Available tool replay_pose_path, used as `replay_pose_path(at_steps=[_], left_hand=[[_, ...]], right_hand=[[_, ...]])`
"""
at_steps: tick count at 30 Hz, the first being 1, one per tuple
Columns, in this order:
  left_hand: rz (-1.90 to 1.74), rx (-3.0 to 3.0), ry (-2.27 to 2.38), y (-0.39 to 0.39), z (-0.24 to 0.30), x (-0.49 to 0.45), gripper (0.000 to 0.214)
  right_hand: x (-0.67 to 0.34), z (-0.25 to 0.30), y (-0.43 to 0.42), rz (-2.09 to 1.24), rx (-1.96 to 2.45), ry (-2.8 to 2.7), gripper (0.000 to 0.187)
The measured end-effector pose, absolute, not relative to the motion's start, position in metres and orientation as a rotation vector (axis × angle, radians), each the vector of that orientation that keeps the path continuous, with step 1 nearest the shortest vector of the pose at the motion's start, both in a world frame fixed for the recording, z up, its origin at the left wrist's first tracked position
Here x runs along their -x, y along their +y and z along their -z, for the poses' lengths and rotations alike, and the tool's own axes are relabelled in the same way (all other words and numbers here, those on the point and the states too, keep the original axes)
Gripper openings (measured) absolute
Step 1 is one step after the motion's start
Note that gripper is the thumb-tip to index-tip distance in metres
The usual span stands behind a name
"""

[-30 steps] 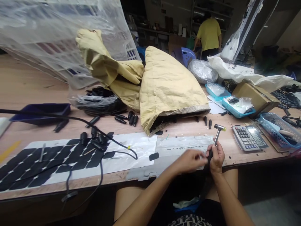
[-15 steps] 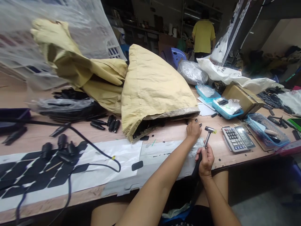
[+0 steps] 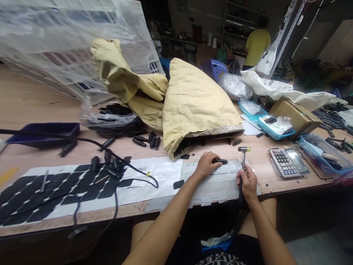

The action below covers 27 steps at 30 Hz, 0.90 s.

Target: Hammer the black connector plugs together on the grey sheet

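My left hand (image 3: 206, 164) rests low over a clear plastic sheet (image 3: 224, 180) at the table's front. Its fingers are closed on a small black plastic part (image 3: 221, 161), which points right. To the right, my right hand (image 3: 248, 183) is closed round the dark handle of a small hammer (image 3: 243, 158). The hammer stands head up, with a black face at the left and a yellow one at the right. Behind my left hand, a yellow sack (image 3: 200, 105) lies with its mouth towards me and dark parts inside. Another black part (image 3: 236, 142) lies beside that mouth.
A calculator (image 3: 288, 162) and a blue basket (image 3: 325, 156) stand at the right. Black stickers on a white sheet (image 3: 165, 173), several black parts (image 3: 110, 163) and a looping cable (image 3: 118, 157) lie left. A person in a yellow shirt (image 3: 257, 46) stands far back.
My left hand has moved left and nearer from beside the sack's mouth, bringing the black part over the plastic sheet. My right hand still grips the hammer. The view has swung left.
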State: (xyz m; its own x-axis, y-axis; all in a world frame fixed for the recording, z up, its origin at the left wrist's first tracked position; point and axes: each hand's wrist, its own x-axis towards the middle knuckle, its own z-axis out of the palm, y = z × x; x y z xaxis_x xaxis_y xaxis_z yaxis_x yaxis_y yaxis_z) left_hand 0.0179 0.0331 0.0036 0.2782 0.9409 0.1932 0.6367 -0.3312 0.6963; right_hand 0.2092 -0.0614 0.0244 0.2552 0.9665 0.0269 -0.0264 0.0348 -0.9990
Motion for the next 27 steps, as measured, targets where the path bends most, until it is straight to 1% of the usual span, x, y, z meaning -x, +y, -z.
replay_pose_path(at_steps=[3,5,9,14,19,24,27], left_hand=[[-0.81,-2.027,1.418,0.035,-0.001,-0.018,0.016],[-0.793,-2.018,1.419,0.037,-0.002,-0.02,0.017],[-0.794,-2.0,1.421,0.038,-0.002,-0.021,0.017],[-0.808,-1.98,1.428,0.036,-0.004,-0.02,0.015],[-0.806,-1.977,1.424,0.036,-0.005,-0.02,0.013],[-0.833,-1.979,1.414,0.037,-0.002,-0.02,0.014],[-0.832,-1.968,1.422,0.037,-0.002,-0.02,0.014]], right_hand=[[-0.213,-0.027,-0.068,-1.036,1.431,-1.17,0.044],[-0.214,-0.03,-0.074,-0.997,1.521,-1.321,0.047],[-0.21,-0.038,-0.083,-0.805,1.578,-1.589,0.042],[-0.203,-0.044,-0.082,-0.668,1.589,-1.635,0.045],[-0.199,-0.045,-0.079,-0.739,1.629,-1.681,0.038],[-0.19,-0.048,-0.079,-0.789,1.537,-1.61,0.044],[-0.187,-0.046,-0.078,-0.809,1.537,-1.617,0.041]])
